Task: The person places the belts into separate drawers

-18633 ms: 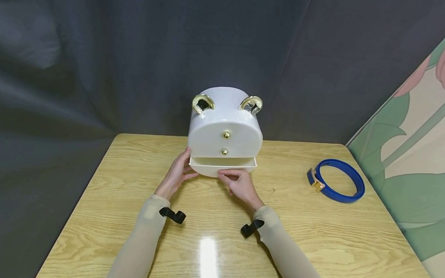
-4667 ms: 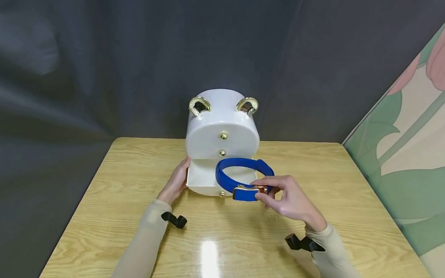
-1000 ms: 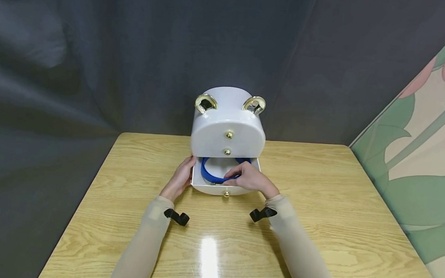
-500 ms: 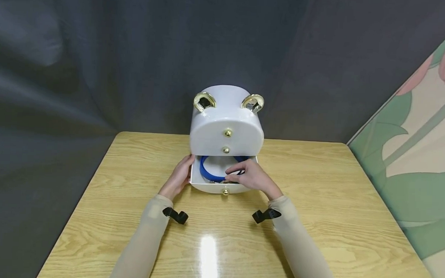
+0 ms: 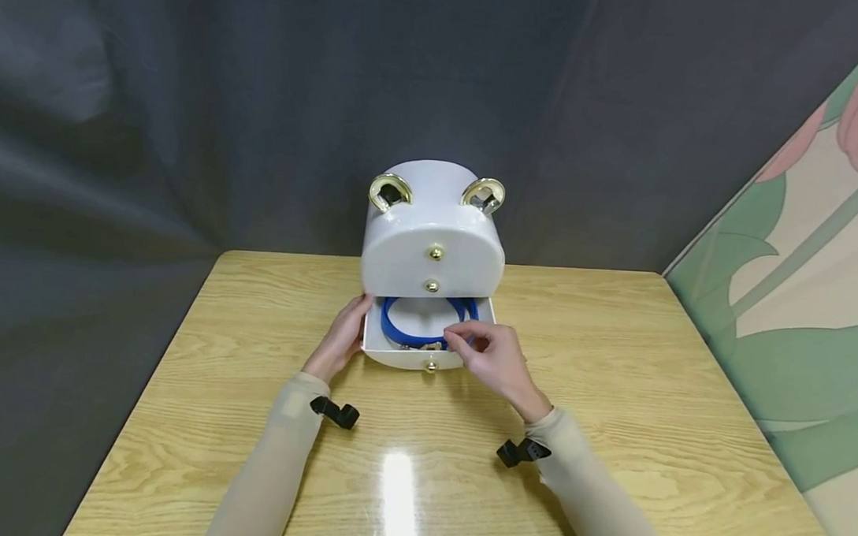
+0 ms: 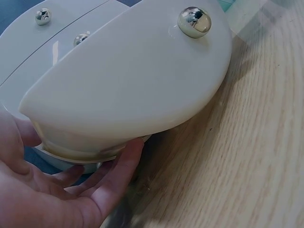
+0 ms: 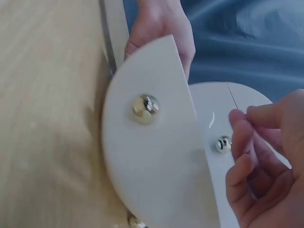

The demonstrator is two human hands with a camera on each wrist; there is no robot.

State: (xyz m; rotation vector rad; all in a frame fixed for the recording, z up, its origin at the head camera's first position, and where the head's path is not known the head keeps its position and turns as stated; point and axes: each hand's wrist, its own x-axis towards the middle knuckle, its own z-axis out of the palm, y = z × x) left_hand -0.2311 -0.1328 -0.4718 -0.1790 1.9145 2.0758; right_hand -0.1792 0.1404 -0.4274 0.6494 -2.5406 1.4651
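Observation:
A white storage box [image 5: 401, 263] with gold knobs and two gold ear-shaped rings stands at the table's back, its bottom drawer [image 5: 397, 359] pulled out. A coiled blue belt [image 5: 396, 333] lies inside, its gold buckle near the drawer front. My left hand [image 5: 340, 342] holds the left side of the box by the drawer; in the left wrist view its fingers [image 6: 121, 173] curl up from below. Above the drawer's front right, my right hand [image 5: 500, 361] has curled fingers, with thumb and index tips together and nothing between them, as the right wrist view also shows.
Behind the box hangs a dark curtain [image 5: 299, 137]. A wooden table [image 5: 257, 309] extends to both sides and toward me. At the right is a flower-patterned panel [image 5: 789, 312].
The belt went from the table's right side into the drawer, which was drawn out further. In the last half second, my right hand has come off the belt and back toward me.

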